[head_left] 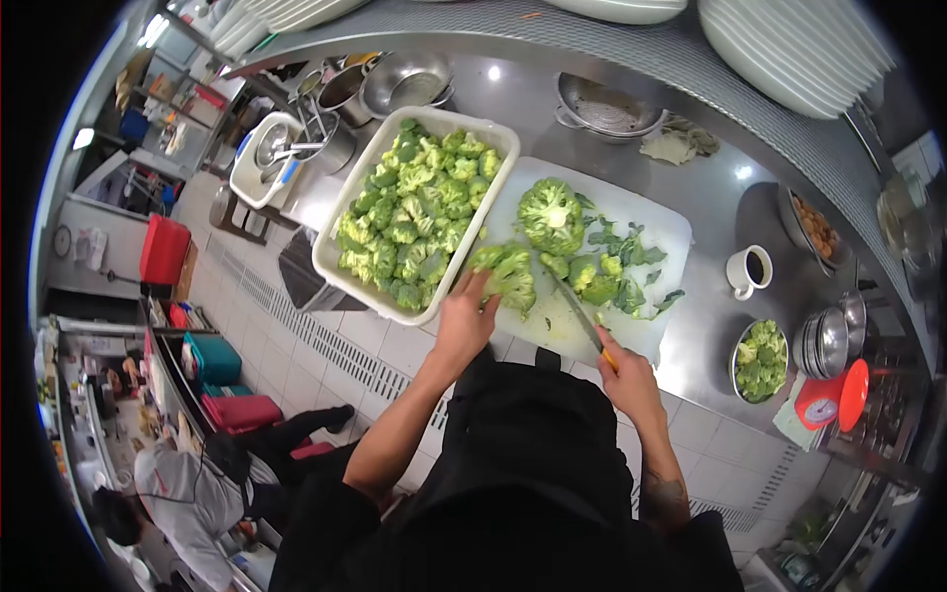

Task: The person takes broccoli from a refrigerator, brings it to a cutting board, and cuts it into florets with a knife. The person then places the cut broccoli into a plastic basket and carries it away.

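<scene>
Broccoli [513,286] is lying at the left side of the white board [646,335], right beside the long wall of the tub. The left hand [468,318] is steadying this piece from its near left edge, its fingers bending and pressing onto the green florets. The right hand [627,375] is gripping the knife [580,314], its fingers closing around the yellow handle, while the blade is slanting up and left over the board, between that piece and the cut florets [598,284]. Loose leaves [641,257] are scattering across the board's right side, and a large head [550,215] is resting farther up, its pale stem facing the camera.

To the left, a white tub [503,176] is holding a heap of florets. To the right, a metal bowl [733,370] is holding more florets, with a red scale [819,409] sitting beyond it. A mug [737,273] of dark liquid is standing on the metal tabletop [715,212]. Farther back, a colander [614,120] is sitting beside a crumpled cloth [673,145]. Stacked plates [789,59] are lining the shelf [473,49] above. Off to the lower left, another person [192,493] is leaning at a separate counter.
</scene>
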{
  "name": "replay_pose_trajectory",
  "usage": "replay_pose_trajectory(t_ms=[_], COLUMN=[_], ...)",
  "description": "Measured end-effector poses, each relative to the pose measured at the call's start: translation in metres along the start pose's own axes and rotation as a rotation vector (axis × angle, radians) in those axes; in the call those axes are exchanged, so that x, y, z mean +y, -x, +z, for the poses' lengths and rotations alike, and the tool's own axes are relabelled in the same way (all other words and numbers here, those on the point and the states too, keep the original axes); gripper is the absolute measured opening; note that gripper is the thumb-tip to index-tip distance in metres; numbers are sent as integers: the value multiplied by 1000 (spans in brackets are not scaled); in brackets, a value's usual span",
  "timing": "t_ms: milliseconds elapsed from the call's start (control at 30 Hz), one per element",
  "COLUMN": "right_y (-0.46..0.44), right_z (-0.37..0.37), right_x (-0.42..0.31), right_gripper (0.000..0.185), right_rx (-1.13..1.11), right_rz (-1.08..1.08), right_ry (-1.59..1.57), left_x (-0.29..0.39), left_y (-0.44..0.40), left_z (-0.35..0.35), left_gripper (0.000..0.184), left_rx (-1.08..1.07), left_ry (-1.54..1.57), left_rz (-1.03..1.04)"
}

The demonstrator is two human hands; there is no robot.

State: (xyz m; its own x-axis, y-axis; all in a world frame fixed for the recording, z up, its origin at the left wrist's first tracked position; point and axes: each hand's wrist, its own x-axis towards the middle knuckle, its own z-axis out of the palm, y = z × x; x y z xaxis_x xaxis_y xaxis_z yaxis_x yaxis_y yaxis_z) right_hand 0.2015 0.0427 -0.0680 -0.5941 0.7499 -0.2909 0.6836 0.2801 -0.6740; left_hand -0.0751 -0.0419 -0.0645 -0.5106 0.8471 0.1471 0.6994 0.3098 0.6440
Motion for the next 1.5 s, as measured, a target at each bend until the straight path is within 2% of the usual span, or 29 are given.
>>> replay_pose_trajectory(t_ms=[33,133,267,333,367,433,467,600,700,767,800,867,900,967,1100,1167,1233,1300,1367,1400,1467,1500], right_y=[0,4,22,27,29,33,33,29,20,6,-5,-23,-24,-27,-25,-29,-34,-34,-30,-30,-31,-31], right_z=[0,-4,-17,-16,-17,-20,-22,-35,-32,-14,2,30,36,38,13,4,-2,2,0,2,3,-3], right_x=[2,2,-21,-27,-30,-37,-41,-63,-78,-76,-67,-52,-49,-49,-45,-34,-28,-27,-41,-46,-53,-56], right_gripper=[53,55,55,57,57,57,57,55,54,56,56,58,58,59,60,60,59,59,59,59,59,59], right_rx=[-14,67,78,118,122,76,81,128,247,473,476,309,312,114,152,168,183,233,201,202,-3,0], right_rz=[-12,-19,-79,-178,-171,-188,-193,-211,-272,-441,-441,-375,-374,-214,-265,-254,-105,-147,-288,-286,-191,-188], right_ry=[7,1,-25,-30,-28,-5,11,13,-98,-226,-221,-72,-68,26,-197,-136,-27,-41,-201,-201,-298,-296], left_x=[0,-5,-4,-10,-8,-1,0,-1,-3,-3,-3,-3,-4,-4,-6,-10,-11,-11,-5,-6,-5,-5], left_y=[2,8,11,8,6,4,4,2,1,0,-1,0,1,-4,-4,-6,-5,-4,-5,-5,-4,-5], left_z=[5,21,20,18,14,4,4,3,0,0,1,1,1,-1,-4,-3,-3,-3,-3,-2,2,3], left_gripper=[41,40,38,38,38,39,39,48,49,47,47,45,45,39,41,43,42,40,39,39,45,45], left_rx=[12,-6,-48,-73,-78,-248,-243,-293,-285,-295,-292,-292,-290,-265,-249,-215,-226,-238,-241,-243,-265,-266], left_ry=[-1,34,68,1,7,-67,-100,-170,-210,-206,-202,-197,-195,-184,-181,-150,-165,-184,-164,-164,-128,-125], left_rz=[-16,142,152,311,315,454,501,604,680,684,687,664,668,678,593,575,564,539,551,552,565,568])
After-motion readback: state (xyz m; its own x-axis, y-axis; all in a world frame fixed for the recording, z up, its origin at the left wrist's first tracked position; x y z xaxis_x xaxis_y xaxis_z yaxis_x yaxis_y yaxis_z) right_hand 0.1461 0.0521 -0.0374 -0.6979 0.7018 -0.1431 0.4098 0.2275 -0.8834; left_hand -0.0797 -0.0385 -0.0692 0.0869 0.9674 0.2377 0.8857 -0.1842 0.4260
